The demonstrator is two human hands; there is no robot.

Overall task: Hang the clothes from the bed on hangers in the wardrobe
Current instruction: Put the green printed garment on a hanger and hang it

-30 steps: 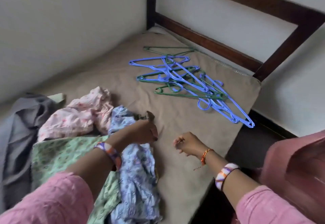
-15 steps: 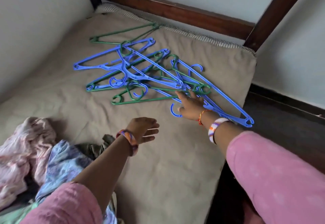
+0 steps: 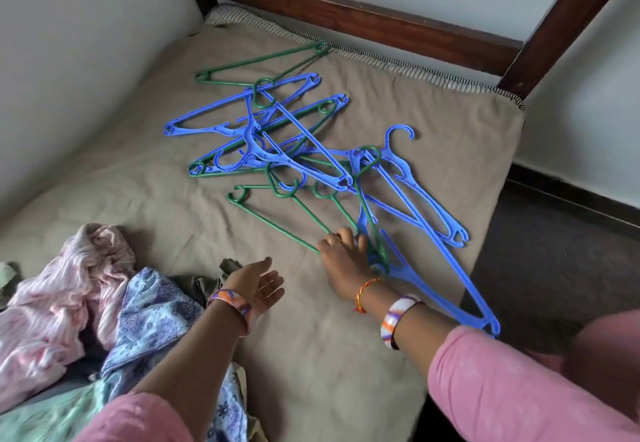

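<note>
Right hand (image 3: pixel 341 256) grips, apparently, the near ends of tangled blue and green hangers (image 3: pixel 277 150), which fan far-left across the bed (image 3: pixel 346 355). Left hand (image 3: pixel 261 285) hovers spread, empty, just beside the clothes (image 3: pixel 114 306) at near left.

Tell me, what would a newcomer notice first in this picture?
First the tangle of blue and green hangers spread over the middle of the bed. Next the right hand at the tangle's near edge, its fingers on a green hanger, while the left hand hovers open beside it. At lower left lies a heap of clothes.
</note>
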